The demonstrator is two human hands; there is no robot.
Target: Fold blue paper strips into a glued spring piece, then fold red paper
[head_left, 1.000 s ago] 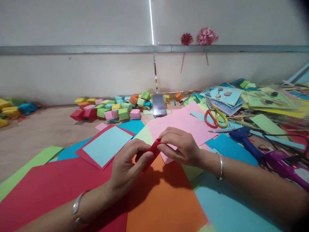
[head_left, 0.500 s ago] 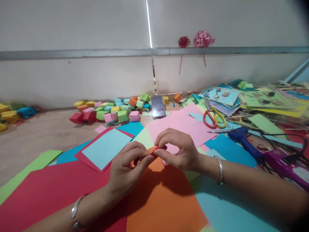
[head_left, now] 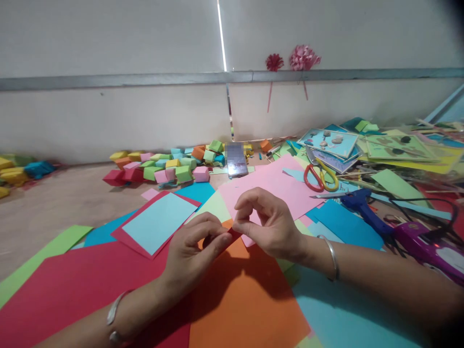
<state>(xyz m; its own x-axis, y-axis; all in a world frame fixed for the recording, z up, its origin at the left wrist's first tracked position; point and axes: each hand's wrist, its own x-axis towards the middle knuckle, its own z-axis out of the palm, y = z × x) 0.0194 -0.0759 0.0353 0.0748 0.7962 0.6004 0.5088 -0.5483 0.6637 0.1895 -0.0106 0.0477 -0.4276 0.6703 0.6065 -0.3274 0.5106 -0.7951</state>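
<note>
A small red paper piece [head_left: 235, 234] stretches between my two hands above the orange sheet [head_left: 242, 295]. My left hand [head_left: 192, 249] is closed on it, pinching with thumb and fingers; part of the paper is hidden in that grip. At the other end, my right hand [head_left: 275, 229] has its thumb and a curled finger close together on the paper's edge. Beneath my left arm lies a large red sheet [head_left: 90, 280]. A light blue sheet [head_left: 355, 309] lies under my right forearm.
Folded paper cubes [head_left: 183, 174] and a phone [head_left: 237, 162] stand along the wall. To the right are scissors [head_left: 314, 178], a blue glue gun [head_left: 366, 208], a purple device [head_left: 422, 246] and decorated cards [head_left: 329, 142]. Two paper flowers [head_left: 305, 58] hang on the rail.
My right hand's fingers have lifted and curled more openly, and the red end that stuck out past its fingertips no longer shows. More red paper shows flat between the hands.
</note>
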